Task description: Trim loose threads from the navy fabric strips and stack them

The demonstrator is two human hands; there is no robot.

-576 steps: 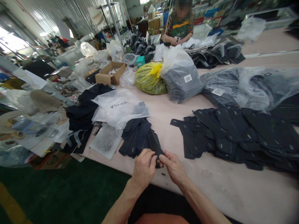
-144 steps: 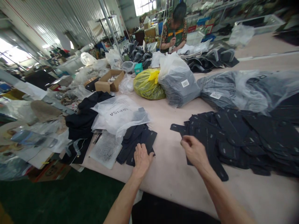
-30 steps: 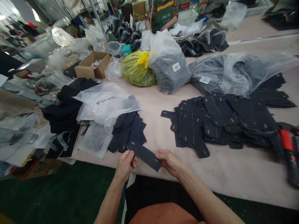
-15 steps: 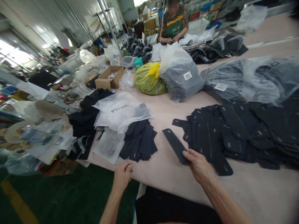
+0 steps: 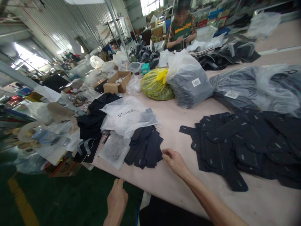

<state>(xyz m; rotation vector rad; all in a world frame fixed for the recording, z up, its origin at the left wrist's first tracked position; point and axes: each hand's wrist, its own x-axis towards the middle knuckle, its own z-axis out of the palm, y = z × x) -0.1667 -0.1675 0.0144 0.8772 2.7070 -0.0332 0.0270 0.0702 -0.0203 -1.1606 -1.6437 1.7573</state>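
Observation:
My right hand (image 5: 173, 160) reaches over the table with bent fingers. Its pinched fingertips meet the right edge of a small pile of dark, flat strips (image 5: 150, 147); whether a strip is between them is hidden. Off the table's front edge, my left hand (image 5: 117, 196) is closed, with thumb and forefinger together; anything inside it cannot be made out. On the right spreads a larger heap of dark flat pieces with small pale marks (image 5: 213, 153). A white printed plastic bag (image 5: 128, 114) lies partly over the small pile. Beside that pile is a translucent, speckled slab (image 5: 114, 150).
Behind stand a yellow bag (image 5: 156, 84), a clear bag of dark pieces (image 5: 190, 83) and more bagged pieces (image 5: 235, 84). An open cardboard box (image 5: 117, 82) and dark cloth (image 5: 91, 119) are to the left. Across the table a person (image 5: 182, 31) handles something dark.
My right hand has let go of the dark strip and moved left to the small pile. A strip now lies slantwise on the large heap. My left hand has dropped lower; the view has shifted.

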